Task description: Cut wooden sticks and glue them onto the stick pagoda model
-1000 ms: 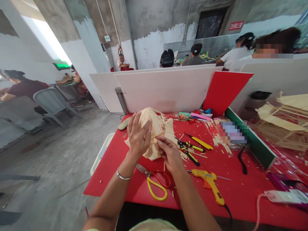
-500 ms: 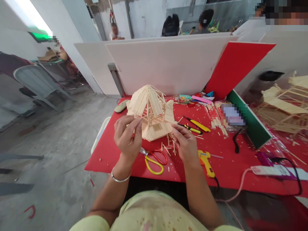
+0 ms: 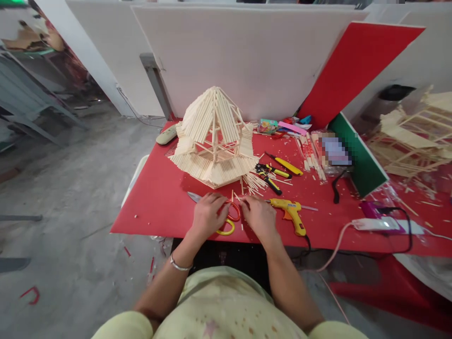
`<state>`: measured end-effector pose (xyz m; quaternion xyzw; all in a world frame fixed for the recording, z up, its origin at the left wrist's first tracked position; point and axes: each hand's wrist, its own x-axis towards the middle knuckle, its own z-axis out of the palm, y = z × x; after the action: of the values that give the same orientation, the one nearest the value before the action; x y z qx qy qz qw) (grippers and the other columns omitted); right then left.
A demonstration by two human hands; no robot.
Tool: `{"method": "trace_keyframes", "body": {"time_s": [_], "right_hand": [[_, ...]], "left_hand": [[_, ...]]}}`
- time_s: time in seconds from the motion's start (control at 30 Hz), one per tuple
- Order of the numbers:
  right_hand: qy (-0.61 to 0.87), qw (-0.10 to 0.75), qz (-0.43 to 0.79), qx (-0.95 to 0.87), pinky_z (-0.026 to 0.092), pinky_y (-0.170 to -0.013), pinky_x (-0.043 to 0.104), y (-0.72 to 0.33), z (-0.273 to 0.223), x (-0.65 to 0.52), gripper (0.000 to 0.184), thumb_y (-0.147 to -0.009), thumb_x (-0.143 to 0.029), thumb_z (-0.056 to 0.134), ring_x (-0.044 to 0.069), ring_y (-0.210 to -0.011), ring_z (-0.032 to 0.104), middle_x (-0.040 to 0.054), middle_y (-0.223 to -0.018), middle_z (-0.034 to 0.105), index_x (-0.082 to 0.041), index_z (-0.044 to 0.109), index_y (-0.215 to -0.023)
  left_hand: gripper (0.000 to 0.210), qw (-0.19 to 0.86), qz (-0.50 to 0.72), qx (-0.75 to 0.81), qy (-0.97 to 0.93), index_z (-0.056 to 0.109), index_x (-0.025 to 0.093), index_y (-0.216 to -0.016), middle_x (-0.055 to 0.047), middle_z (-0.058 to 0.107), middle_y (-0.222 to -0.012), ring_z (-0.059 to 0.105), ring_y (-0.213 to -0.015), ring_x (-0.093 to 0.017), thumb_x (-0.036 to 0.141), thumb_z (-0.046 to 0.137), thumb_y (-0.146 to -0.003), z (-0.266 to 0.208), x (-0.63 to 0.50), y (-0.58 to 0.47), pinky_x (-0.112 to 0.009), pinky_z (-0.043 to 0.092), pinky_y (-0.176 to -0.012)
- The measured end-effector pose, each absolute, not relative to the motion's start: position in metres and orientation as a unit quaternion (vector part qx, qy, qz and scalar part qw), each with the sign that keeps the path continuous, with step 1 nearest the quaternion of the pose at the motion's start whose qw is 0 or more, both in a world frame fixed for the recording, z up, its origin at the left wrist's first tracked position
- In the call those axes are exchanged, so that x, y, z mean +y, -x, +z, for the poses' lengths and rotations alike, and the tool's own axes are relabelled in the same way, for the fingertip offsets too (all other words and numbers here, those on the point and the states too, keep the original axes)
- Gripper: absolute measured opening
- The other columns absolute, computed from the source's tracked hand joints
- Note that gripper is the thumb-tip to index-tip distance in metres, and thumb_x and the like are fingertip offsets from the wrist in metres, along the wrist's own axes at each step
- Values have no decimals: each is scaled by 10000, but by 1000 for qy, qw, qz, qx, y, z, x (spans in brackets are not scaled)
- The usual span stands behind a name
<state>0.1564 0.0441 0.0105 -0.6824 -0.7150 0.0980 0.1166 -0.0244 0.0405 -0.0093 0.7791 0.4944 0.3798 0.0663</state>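
Note:
My left hand (image 3: 211,213) lies low over the scissors (image 3: 229,227), which have one red and one yellow handle loop. Its fingers are bent, with the thumb apart from them, and it covers the middle of the scissors. Just to the right, my right hand (image 3: 259,217) has its fingertips pinched together beside some short loose sticks (image 3: 236,195); whatever is between them is too small to make out. Beyond both hands stands a pavilion-like model (image 3: 215,141) built of thin wooden sticks, with a peaked roof partly open at the front.
Right of my hands lie a yellow glue gun (image 3: 291,212), black-and-yellow pliers (image 3: 270,179) and a yellow cutter knife (image 3: 288,165). A computer mouse (image 3: 166,135) sits at the left. White boards (image 3: 240,61) and a green panel (image 3: 358,157) stand around the red table (image 3: 151,207).
Both hands have come down from in front of the model toward the near table edge, the left one onto the scissors. My view has tilted downward, showing the whole model.

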Motion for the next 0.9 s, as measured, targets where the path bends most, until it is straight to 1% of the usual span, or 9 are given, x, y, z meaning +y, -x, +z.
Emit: {"method": "trace_keyframes", "body": {"time_s": [0.1,0.2,0.27,0.37,0.47,0.57,0.67,0.8,0.9], "right_hand": [[679,85,93,-723,365,-669,266,-150,4,41,251,-936,-376,445,170,-825,638,43,-947,707,-253,661,-973],[672,81,111,-728,372,-675,272,-148,-3,37,220,-910,-381,490,183,-850,645,39,-951,707,-265,653,-1001],[674,85,117,-724,375,-676,274,-146,-7,36,221,-894,-364,509,190,-862,648,45,-960,708,-262,648,-1033],[679,91,122,-719,380,-675,273,-141,-8,36,222,-882,-334,514,183,-829,655,45,-952,716,-251,652,-1034],[675,104,127,-719,386,-693,263,-129,-7,34,218,-878,-335,517,169,-808,655,29,-932,724,-254,663,-1018],[666,128,124,-724,374,-699,264,-112,-7,30,250,-917,-363,463,165,-791,646,39,-918,725,-247,677,-975],[666,140,118,-723,344,-663,265,-107,-8,30,304,-946,-386,413,159,-755,634,46,-884,723,-243,681,-927],[702,148,83,-692,314,-635,261,-128,-9,35,261,-930,-370,439,151,-774,623,29,-928,715,-254,671,-953],[729,151,52,-665,320,-642,259,-154,-9,36,237,-909,-346,464,150,-809,619,29,-954,706,-247,669,-975]], "left_hand": [[280,83,302,492,-813,692,217,-1086,-125,661,-1149,590,-1062,-289,343,628,-844,-23,42,26,-462,468,-905],[315,97,300,499,-807,661,226,-1168,-117,657,-1165,570,-1102,-286,323,584,-878,-33,41,30,-474,443,-938],[308,101,309,503,-801,652,221,-1179,-116,659,-1161,564,-1112,-281,305,553,-901,-38,41,33,-472,434,-946],[286,102,326,505,-792,655,212,-1162,-115,665,-1146,568,-1102,-270,277,538,-909,-42,42,35,-463,429,-949],[256,78,365,526,-764,665,209,-1119,-105,671,-1125,567,-1109,-261,222,536,-898,-44,43,39,-463,411,-971],[229,36,401,562,-722,680,211,-1041,-98,669,-1137,552,-1146,-270,164,537,-868,-45,44,47,-484,379,-1000],[226,25,409,570,-712,687,212,-984,-83,686,-1098,580,-1097,-255,125,527,-851,-47,45,55,-469,391,-980],[215,23,422,560,-712,691,214,-956,-72,708,-1036,610,-1031,-236,125,528,-847,-50,45,58,-458,401,-970],[211,22,433,554,-711,691,218,-953,-69,715,-1016,616,-1015,-227,131,533,-844,-51,45,56,-453,406,-967]]}}
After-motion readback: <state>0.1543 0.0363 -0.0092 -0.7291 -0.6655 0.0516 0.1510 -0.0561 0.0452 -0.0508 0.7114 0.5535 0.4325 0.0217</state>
